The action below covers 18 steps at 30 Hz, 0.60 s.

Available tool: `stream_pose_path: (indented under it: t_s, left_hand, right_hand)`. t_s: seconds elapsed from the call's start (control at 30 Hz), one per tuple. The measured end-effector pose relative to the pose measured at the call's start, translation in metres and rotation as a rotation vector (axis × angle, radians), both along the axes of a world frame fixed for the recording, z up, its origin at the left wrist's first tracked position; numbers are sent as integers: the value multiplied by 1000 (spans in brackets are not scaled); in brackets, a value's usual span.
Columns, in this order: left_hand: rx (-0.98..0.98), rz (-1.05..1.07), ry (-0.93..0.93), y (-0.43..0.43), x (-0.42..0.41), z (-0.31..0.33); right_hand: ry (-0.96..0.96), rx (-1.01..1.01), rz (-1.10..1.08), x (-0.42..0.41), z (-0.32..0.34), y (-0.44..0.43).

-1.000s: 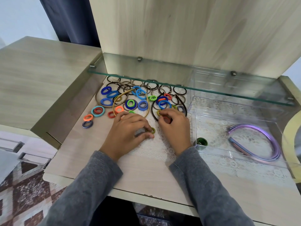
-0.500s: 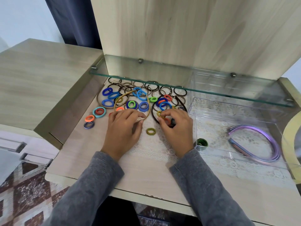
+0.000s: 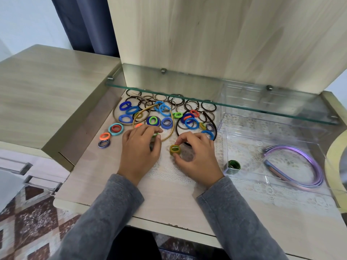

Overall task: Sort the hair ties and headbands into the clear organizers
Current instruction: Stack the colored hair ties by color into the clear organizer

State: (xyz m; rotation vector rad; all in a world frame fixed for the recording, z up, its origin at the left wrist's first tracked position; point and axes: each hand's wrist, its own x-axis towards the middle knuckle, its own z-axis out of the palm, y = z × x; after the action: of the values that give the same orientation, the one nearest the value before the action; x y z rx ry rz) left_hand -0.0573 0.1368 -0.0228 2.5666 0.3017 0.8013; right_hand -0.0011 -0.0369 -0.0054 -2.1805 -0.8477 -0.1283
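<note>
Clear organizer (image 3: 222, 128) sits well to the right of the R fingers and so far holds only the purple headbands (image 3: 319, 173) plus one green tie (image 3: 234, 164) in its near-left corner. The main pile of hair ties (image 3: 163, 111) and the gold headband (image 3: 172, 124) lie just beyond both sets of fingertips, unsorted. Change: the olive tie (image 3: 175, 149), which lay loose on the lace betw. the hands 0.5 s ago, is now pinched by the right hand (image 3: 199, 158), thumb + index closed round it, low over the mat. The left hand (image 3: 139, 152) has shifted fwd to the pile edge; its fingers curl over a small bright-green tie (image 3: 155, 135), but a real grip can't be told. Meaning: one tie is secured and prob. goes to the organizer next; most of the sort is still to do.
</note>
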Motion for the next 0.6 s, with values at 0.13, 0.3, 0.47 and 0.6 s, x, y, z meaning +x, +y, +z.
stream_pose_path:
  t_s: [0.13,0.3,0.47,0.6]
  left_hand:
    - [-12,-8,1,0,0,0]
    - [-9,-11,3,1,0,0]
    - [0,-5,11,1,0,-1]
    - [5,-2,12,1,-1,-1]
  right_hand:
    - [-8,-19,-3,0,0,-1]
    - [-21,-45,-5,1,0,-1]
    - [-18,-56,-12,0,0,-1]
    - [-12,-66,-14,0,0,0]
